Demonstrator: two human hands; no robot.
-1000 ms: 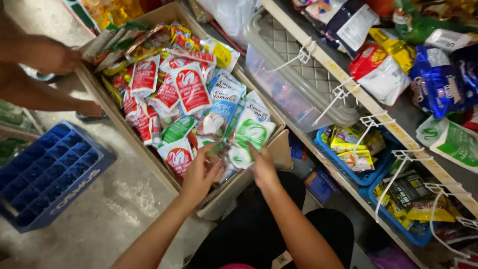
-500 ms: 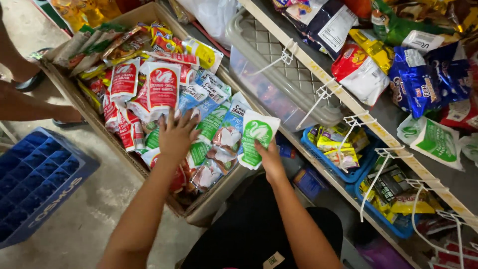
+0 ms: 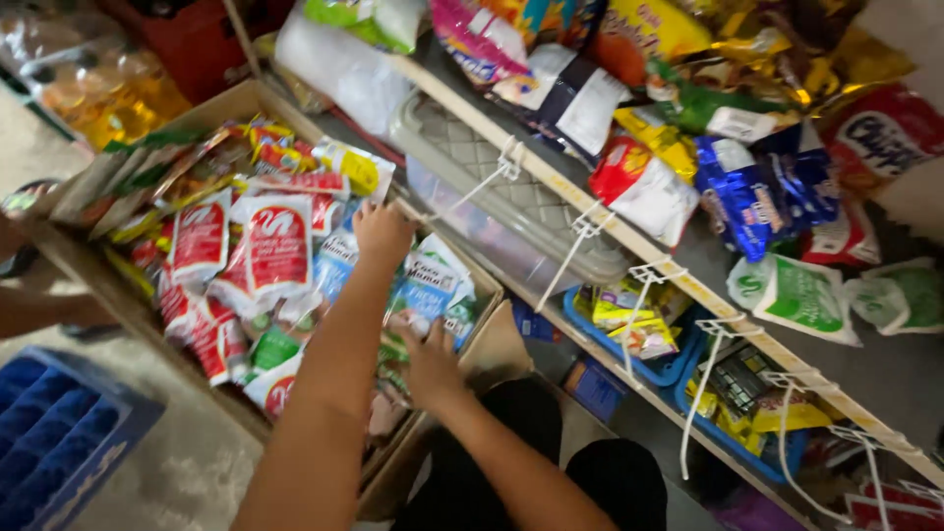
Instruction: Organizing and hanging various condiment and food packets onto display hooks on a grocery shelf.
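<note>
The blue and white pouches lie packed mid-box, and the left hand presses down on them at their 10 o'clock, fingers curled, while the right hand lies flat and released at 6 o'clock. Best to shuffle packets flat, one row at a time. The cardboard box wall hems the 3 o'clock side, with the wire-hooked shelf rail just beyond, so room opens only toward the red and white packets at 9.

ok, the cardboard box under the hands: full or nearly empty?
Full. The cardboard box is packed with overlapping sachets, red-and-white, blue and green, up to its rim. The left hand and right hand rest on top of them.
</note>
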